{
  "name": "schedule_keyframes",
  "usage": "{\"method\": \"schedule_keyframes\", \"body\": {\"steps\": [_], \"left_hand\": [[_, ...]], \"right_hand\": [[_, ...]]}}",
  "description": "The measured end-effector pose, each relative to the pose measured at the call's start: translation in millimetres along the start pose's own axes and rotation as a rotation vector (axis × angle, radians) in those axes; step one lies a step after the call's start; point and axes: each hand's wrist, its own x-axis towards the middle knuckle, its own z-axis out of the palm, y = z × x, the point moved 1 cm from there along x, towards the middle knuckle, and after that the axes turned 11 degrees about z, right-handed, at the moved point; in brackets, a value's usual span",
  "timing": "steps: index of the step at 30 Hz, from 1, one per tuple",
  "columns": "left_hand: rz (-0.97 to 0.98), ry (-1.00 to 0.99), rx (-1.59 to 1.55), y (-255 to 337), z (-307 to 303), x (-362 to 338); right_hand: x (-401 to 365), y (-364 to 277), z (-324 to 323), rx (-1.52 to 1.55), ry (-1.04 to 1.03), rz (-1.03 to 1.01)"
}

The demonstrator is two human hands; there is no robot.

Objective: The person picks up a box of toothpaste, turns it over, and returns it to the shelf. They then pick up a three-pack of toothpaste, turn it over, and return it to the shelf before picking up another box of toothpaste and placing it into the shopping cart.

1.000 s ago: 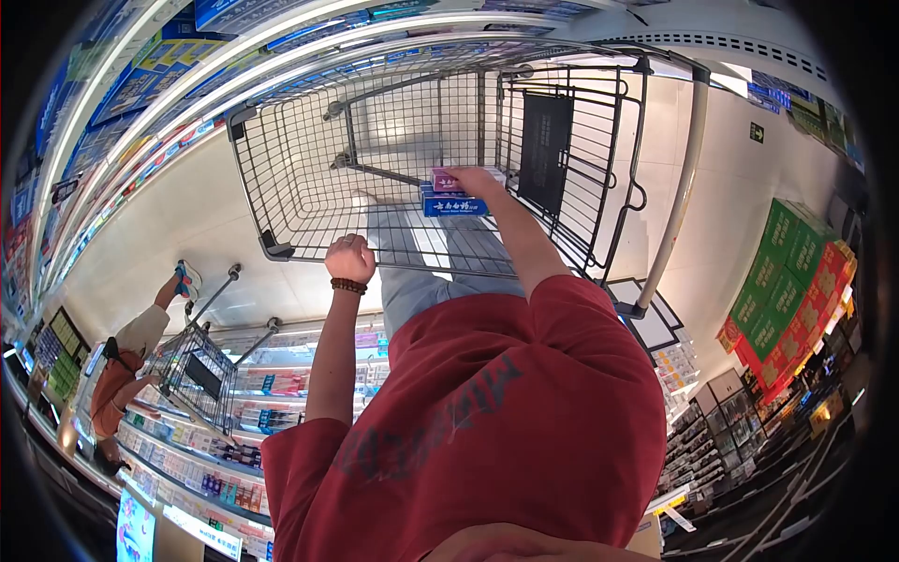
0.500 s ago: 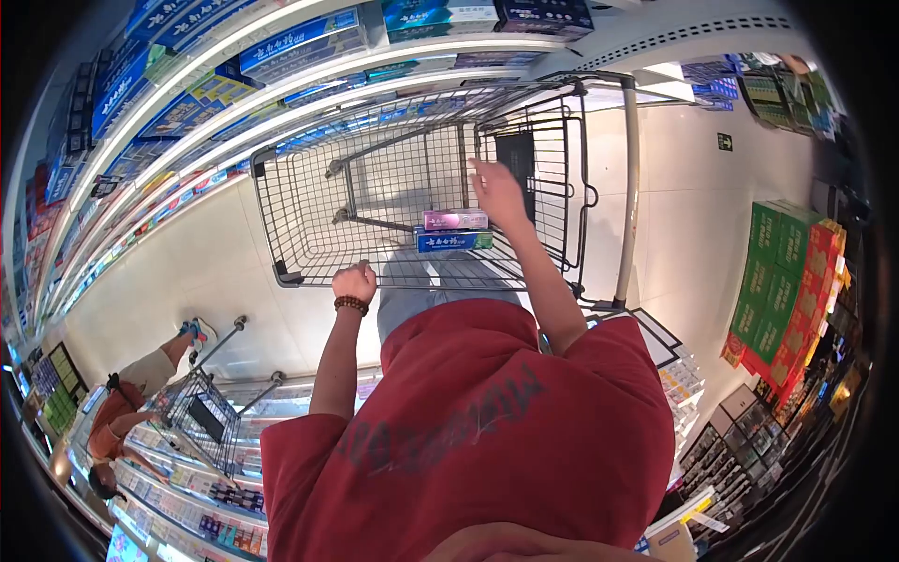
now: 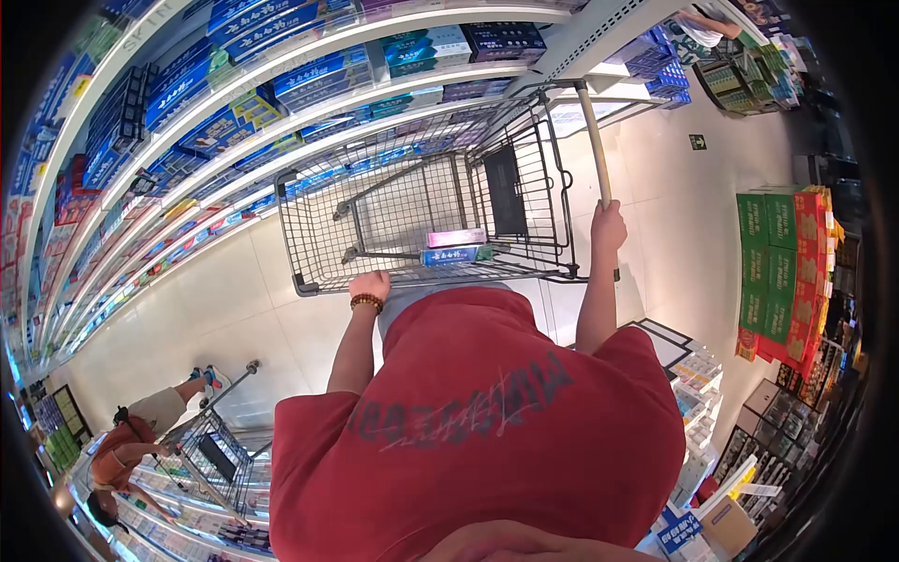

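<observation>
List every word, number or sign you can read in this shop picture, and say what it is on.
No text reads clearly.
Red shirt: dark print, upside down and blurred, unreadable.
Blue box in the trolley: white characters, too small.
Pink box: unreadable.
Shelf boxes: lettering too small.
Green wall sign: too small.
</observation>
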Motion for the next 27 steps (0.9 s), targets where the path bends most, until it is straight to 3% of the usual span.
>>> {"method": "schedule_keyframes", "body": {"steps": [5, 7, 11, 13, 16, 27], "left_hand": [[0.025, -0.074, 0.005, -3, -11, -5], [0.124, -0.182, -0.142, -12, -18, -7], [0.276, -0.142, -0.1, -36, -16, -17], [0.177, -0.184, 0.034, -45, -24, -32], [0.256, -0.061, 0.025, -65, -9, -40], [0.179, -0.139, 0.021, -90, 0, -61]], "right_hand": [[-2, 6, 8, 0.075, 0.116, -0.027], [-3, 7, 5, 0.075, 0.102, -0.035], [-4, 11, 4, 0.095, 0.046, -0.061], [0, 12, 7, 0.102, 0.043, -0.084], [-2, 15, 10, 0.126, 0.037, -0.105], [-34, 13, 11, 0.201, -0.008, -0.103]]}}
